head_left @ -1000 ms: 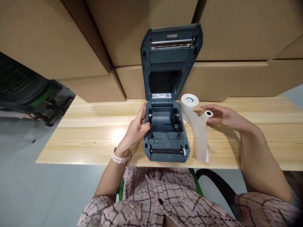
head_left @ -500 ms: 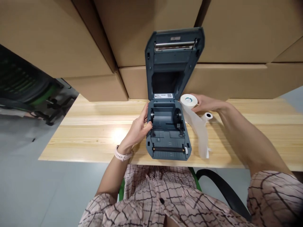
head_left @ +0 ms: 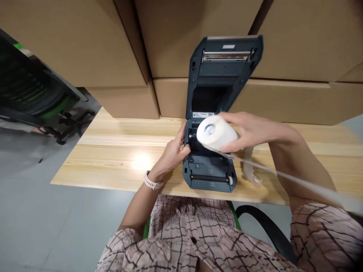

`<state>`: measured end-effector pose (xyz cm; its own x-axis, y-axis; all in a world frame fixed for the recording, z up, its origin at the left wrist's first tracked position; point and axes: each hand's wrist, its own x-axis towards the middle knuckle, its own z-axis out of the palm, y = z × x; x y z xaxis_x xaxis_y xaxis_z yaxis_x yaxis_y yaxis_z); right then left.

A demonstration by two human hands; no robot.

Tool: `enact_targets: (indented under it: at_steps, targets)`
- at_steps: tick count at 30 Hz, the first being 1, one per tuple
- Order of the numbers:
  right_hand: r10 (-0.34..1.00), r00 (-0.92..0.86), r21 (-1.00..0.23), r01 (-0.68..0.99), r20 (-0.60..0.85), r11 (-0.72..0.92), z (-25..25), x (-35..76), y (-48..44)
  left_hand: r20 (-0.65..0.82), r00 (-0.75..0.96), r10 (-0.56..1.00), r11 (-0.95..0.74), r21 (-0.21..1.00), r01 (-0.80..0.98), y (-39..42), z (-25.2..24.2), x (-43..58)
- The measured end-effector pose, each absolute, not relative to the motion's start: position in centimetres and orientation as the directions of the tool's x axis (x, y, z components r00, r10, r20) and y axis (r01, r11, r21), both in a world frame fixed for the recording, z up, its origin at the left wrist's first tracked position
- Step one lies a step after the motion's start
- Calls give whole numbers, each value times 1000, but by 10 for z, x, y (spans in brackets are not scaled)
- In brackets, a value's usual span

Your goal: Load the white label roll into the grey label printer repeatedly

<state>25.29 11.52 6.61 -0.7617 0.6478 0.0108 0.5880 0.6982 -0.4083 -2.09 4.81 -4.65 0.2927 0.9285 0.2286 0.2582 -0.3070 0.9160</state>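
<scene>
A dark grey label printer (head_left: 198, 170) stands on the table with its lid (head_left: 211, 81) raised. My left hand (head_left: 174, 151) grips the printer's left side, thumb over the rim and fingers along the outer wall. In my right hand (head_left: 246, 130) is a white label roll (head_left: 221, 134), held tilted above the printer's open roll bay, fingers at its right end. A loose strip trails from the roll to the lower right, blurred by motion. The roll covers the bay's right holder; the left holder (head_left: 191, 136) shows. To the right of the printer lies another white paper strip (head_left: 248, 168), its upper part hidden behind my right hand.
Large cardboard boxes (head_left: 204, 41) are stacked along the back of the wooden table (head_left: 113, 151). The table's front edge runs just before my lap. At left, beyond the table, are a chair base (head_left: 69, 121) and part of another person's foot.
My right hand has lifted the label roll from the table beside the printer and carried it left over the bay. Its strip now swings out to the right. My left hand stays on the printer.
</scene>
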Motion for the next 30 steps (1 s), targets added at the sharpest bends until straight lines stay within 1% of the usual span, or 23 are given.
enact_targets:
  at_steps: [3, 5, 7, 9, 13, 15, 16, 19, 21, 23, 25, 30]
  targets:
    - [601, -790, -247, 610, -119, 753, 68, 223, 112, 211, 295, 932, -294, 915, 276, 50, -48, -21]
    - [587, -790, -175, 612, -176, 771, 64, 211, 111, 202, 296, 934, -288, 914, 286, 50, -48, -21]
    - [579, -782, -147, 616, -233, 774, 57, 205, 113, 191, 297, 936, -281, 911, 301, 50, -49, -21]
    - [569, -774, -148, 619, -278, 771, 50, 202, 116, 183, 297, 937, -277, 908, 314, 50, -50, -22]
    - [571, -768, -149, 625, -290, 766, 41, 202, 119, 182, 299, 937, -278, 906, 319, 50, -52, -22]
    - [578, -779, -160, 620, -244, 768, 37, 208, 115, 189, 297, 936, -284, 905, 317, 50, -53, -22]
    - [581, -791, -177, 610, -192, 772, 35, 212, 109, 198, 296, 934, -291, 904, 314, 51, -54, -23]
    - [587, -809, -242, 563, 34, 790, 28, 227, 80, 233, 298, 926, -321, 899, 296, 51, -57, -23]
    - [571, -811, -286, 521, 128, 804, 21, 235, 52, 256, 302, 918, -343, 896, 283, 51, -58, -23]
    - [548, -821, -312, 485, 161, 817, 13, 240, 25, 272, 302, 914, -357, 893, 274, 50, -58, -23]
    - [535, -822, -304, 468, 195, 830, 5, 241, 5, 273, 292, 917, -355, 893, 278, 50, -57, -22]
    - [574, -765, -276, 507, 292, 817, -10, 233, -17, 242, 270, 932, -313, 911, 267, 48, -54, -19]
